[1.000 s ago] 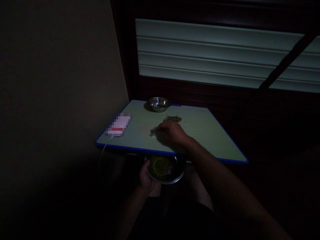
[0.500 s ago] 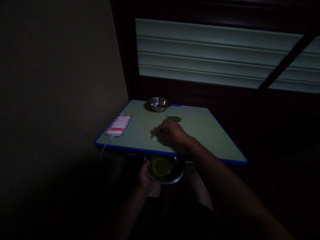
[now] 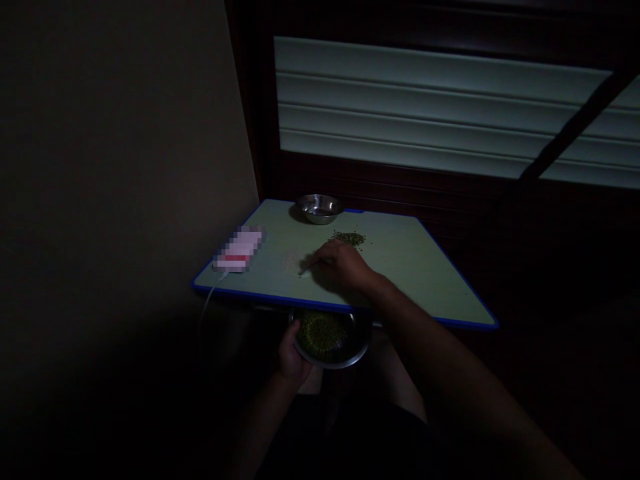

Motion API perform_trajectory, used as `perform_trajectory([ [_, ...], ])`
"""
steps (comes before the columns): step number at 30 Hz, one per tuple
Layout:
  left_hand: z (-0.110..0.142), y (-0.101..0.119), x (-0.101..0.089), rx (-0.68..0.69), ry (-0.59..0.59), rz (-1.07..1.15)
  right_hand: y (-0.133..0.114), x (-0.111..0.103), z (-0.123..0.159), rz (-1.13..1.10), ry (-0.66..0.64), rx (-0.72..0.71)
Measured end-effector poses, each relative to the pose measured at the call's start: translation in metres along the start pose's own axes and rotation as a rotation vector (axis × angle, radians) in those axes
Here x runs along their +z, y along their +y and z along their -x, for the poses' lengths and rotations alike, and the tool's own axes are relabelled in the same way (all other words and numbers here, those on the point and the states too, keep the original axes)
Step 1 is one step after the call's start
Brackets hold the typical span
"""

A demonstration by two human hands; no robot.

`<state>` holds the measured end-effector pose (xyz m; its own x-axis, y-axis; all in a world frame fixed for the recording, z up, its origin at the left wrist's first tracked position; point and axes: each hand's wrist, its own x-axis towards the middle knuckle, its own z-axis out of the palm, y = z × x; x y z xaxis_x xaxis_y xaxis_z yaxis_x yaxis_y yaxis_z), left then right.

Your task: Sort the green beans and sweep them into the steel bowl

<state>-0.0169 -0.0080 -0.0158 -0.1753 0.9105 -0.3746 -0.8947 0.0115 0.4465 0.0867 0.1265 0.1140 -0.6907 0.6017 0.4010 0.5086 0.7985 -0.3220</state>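
Observation:
Below the table's near edge, my left hand [image 3: 294, 355] grips the rim of a steel bowl [image 3: 336, 364], thumb over the side. Small green beans [image 3: 323, 332], which look like mung beans, lie in it. Over the tabletop, my right hand [image 3: 345, 265] is closed round a thin metal tool [image 3: 306, 270]; its exact kind is too dark to make out. The tool's tip points left and down, close to a tiny dark speck on the surface. Just beyond my right knuckles lies a loose pile of similar beans [image 3: 353, 238].
A second steel bowl [image 3: 320, 210] stands at the far left of the pale, blue-edged table [image 3: 410, 267]. A blurred-out pink phone-like device [image 3: 240, 249] lies at the left, its white cable [image 3: 206, 303] hanging over the edge. The wall [image 3: 150, 133] rises close on the left.
The tool's tip has shifted slightly left and toward me on the tabletop. My left hand and the bowl stay in place. The view has moved very slightly.

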Motion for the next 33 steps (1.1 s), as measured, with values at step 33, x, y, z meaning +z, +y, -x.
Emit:
perform_trajectory([
  [33,0.005,0.000,0.005,0.010,0.031,0.020,-0.021,0.011,-0.009,-0.100,-0.086,-0.080],
])
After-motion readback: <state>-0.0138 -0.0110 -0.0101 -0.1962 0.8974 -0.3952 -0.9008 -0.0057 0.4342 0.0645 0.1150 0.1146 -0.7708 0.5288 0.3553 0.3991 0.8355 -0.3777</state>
